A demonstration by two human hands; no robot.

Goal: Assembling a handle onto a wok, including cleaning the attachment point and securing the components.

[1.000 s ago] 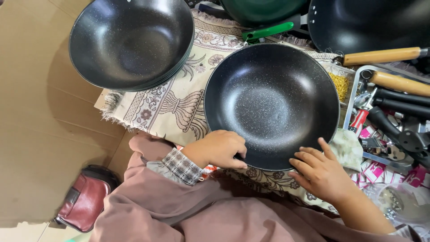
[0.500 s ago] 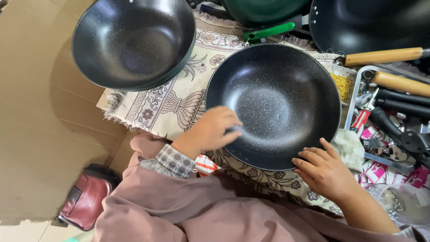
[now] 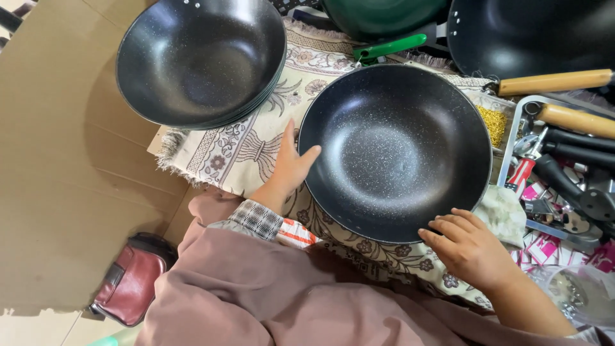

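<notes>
Patterned cloth (image 3: 243, 150) over brown cardboard (image 3: 64, 192) carries a speckled black wok (image 3: 394, 150) at centre, a stack of like woks (image 3: 202, 61) at 11 o'clock, and a green pan (image 3: 384, 16) and dark pan (image 3: 532, 32) at 12 to 1 o'clock, both cut off by the frame edge. Tools in the tray (image 3: 512, 138) at 3 o'clock are too jumbled to tell apart. Left hand (image 3: 291, 166), fingers spread, presses flat on the wok's 9 o'clock rim; right hand (image 3: 471, 247), fingers loosely curled, touches its 5 o'clock rim, grasping nothing.

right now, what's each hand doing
left hand: open, flat against the black pan's left rim
right hand: open, fingers on its near rim
</notes>
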